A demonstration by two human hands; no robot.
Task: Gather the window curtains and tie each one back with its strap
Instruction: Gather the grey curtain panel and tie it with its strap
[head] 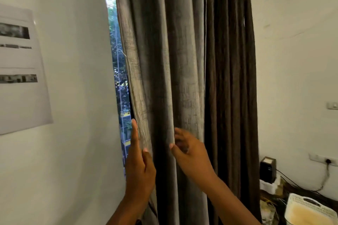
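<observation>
A grey curtain point(161, 51) hangs in long folds over the window, with a darker brown curtain point(232, 78) beside it on the right. My left hand point(140, 166) is at the grey curtain's left edge, fingers straight up behind the hem and thumb in front of it. My right hand point(188, 150) reaches into a fold near the middle, fingers curled round the fold's edge and thumb in front. No strap is in view.
A strip of window point(118, 78) with trees outside shows left of the curtain. A printed sheet point(20, 71) is stuck to the left wall. At the lower right are a white basket point(309, 210), a small black box point(268, 169) and cables plugged into a wall socket point(328, 160).
</observation>
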